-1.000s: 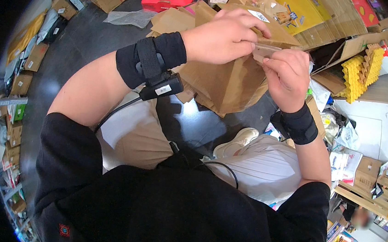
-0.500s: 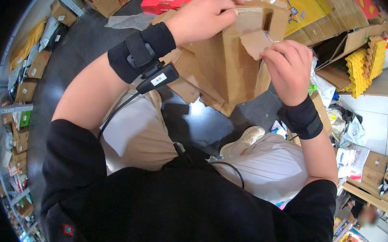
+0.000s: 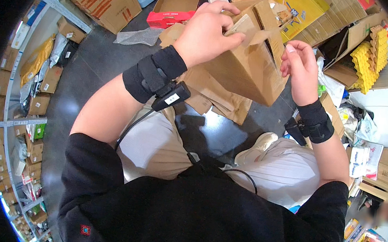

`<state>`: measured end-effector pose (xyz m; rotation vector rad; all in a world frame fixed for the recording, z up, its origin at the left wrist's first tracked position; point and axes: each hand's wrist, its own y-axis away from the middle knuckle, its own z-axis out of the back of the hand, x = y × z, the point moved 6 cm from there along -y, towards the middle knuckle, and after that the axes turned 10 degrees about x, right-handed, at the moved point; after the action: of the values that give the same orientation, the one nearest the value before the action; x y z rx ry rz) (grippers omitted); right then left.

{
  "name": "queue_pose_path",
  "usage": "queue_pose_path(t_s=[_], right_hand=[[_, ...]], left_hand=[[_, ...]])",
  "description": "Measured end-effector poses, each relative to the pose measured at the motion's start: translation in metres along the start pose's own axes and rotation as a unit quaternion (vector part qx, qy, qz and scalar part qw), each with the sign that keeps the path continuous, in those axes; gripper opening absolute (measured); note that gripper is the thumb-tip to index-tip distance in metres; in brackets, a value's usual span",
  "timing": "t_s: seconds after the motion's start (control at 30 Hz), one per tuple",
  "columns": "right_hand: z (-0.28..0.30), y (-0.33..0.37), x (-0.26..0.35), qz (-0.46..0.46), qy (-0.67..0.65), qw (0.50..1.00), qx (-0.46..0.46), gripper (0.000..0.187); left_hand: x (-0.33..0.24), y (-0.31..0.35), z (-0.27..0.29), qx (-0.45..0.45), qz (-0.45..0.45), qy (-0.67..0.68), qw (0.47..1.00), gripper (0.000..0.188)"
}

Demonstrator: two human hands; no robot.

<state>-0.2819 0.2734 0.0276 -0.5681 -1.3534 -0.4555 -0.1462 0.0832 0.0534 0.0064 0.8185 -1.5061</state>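
Observation:
A brown cardboard box [image 3: 247,70] stands tilted in front of me, with a torn flap [image 3: 260,36] sticking up from its upper side. My left hand [image 3: 210,32] grips the box's upper left edge, its thumb stretched along the near side; some fingertips are hidden by the hand. To the right of the box, and apart from it, hangs my right hand [image 3: 301,68]. Its fingers are loosely bent and nothing shows in them. Flattened cardboard pieces [image 3: 223,106] lie on the floor under the box. Black bands wrap both wrists.
A red open box [image 3: 171,14] and a large brown carton [image 3: 103,2] stand beyond on the left. Yellow egg-crate trays [image 3: 369,60] lie at the right near a white box [image 3: 383,117]. Shelves with parcels [image 3: 38,103] line the left.
My right hand has let go of the flap and moved right, off the box. The box has turned and tilted, showing more of its near side. My left hand has shifted along its edge.

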Motion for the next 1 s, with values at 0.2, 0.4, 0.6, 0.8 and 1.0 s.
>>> queue_pose_path(t_s=[0.2, 0.4, 0.6, 0.8, 1.0], right_hand=[[-0.012, 0.011, -0.005, -0.246, -0.074, 0.961, 0.102, 0.058], [-0.025, 0.008, -0.006, -0.198, -0.060, 0.970, 0.126, 0.037], [-0.023, 0.005, -0.018, -0.111, -0.075, 0.982, 0.132, 0.021], [-0.027, 0.005, 0.004, -0.039, -0.012, 0.991, 0.124, 0.021], [-0.033, 0.010, 0.014, -0.021, 0.022, 0.991, 0.128, 0.022]], left_hand=[[-0.019, 0.002, -0.007, -0.039, -0.015, -0.030, 0.999, 0.033], [-0.044, 0.002, -0.019, -0.022, -0.061, -0.059, 0.996, 0.028], [-0.044, 0.001, -0.016, 0.054, -0.054, -0.053, 0.996, 0.033], [-0.044, -0.006, -0.001, 0.084, 0.019, 0.041, 0.995, 0.040], [-0.044, -0.007, 0.005, 0.085, 0.039, -0.017, 0.995, 0.042]])
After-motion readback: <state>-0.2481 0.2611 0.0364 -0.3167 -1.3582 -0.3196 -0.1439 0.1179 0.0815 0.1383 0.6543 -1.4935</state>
